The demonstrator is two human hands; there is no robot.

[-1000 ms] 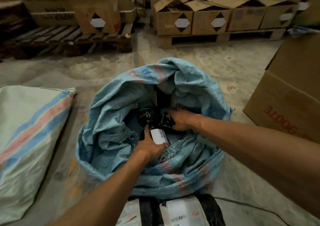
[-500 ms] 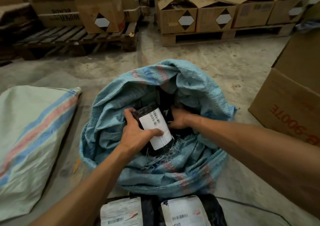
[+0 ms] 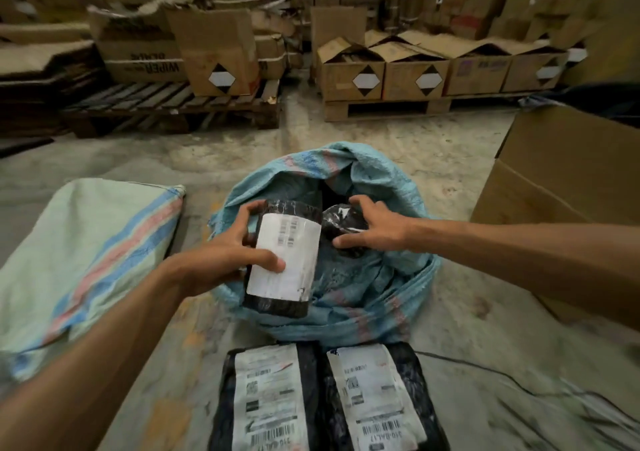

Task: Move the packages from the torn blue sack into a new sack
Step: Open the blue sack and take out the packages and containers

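The step in hand looks like unloading. The left hand holds a labelled parcel above the blue sack, fingers clamped round its left edge, thumb on the white label. The right hand claws a small parcel, crinkly black film, at the sack's centre. Next, both likely go to the pale striped sack lying flat at 9 o'clock, whose mouth needs opening. Two flat parcels lie on the floor at 6 o'clock.

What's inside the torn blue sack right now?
Inside the torn blue woven sack, the right hand grips a small black plastic-wrapped package; anything deeper is hidden by folds and shadow.
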